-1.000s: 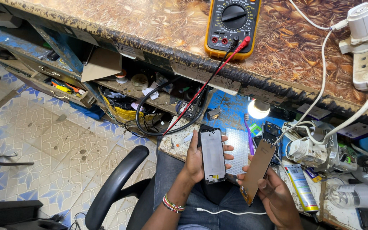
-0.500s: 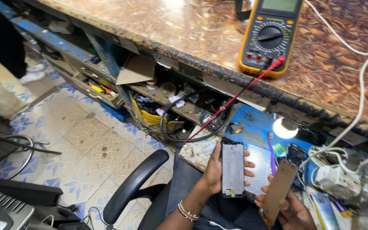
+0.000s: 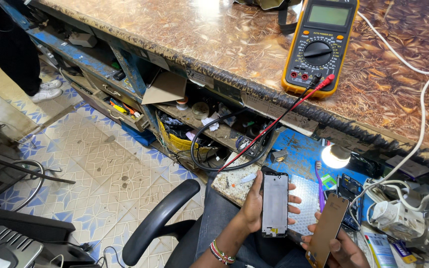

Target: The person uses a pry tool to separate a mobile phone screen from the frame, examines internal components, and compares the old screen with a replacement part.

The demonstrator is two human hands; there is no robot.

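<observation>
Head view: the left hand [image 3: 250,211] is closed around a phone frame [image 3: 275,204], the right hand [image 3: 342,249] grips a brown screen panel [image 3: 326,229] just beside it, the 2 parts not touching.

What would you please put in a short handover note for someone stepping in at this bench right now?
Left hand: holds a phone frame upright, fingers wrapped around its edges, inner side facing up.
Right hand: holds a brownish screen panel by its lower end, apart from the frame.
Around: both parts are over the lap, in front of the blue work shelf with a lit lamp. A yellow multimeter sits on the counter above, its red lead hanging down.
Done: the panel and the frame are separate.
Left: the two parts are not joined.
</observation>
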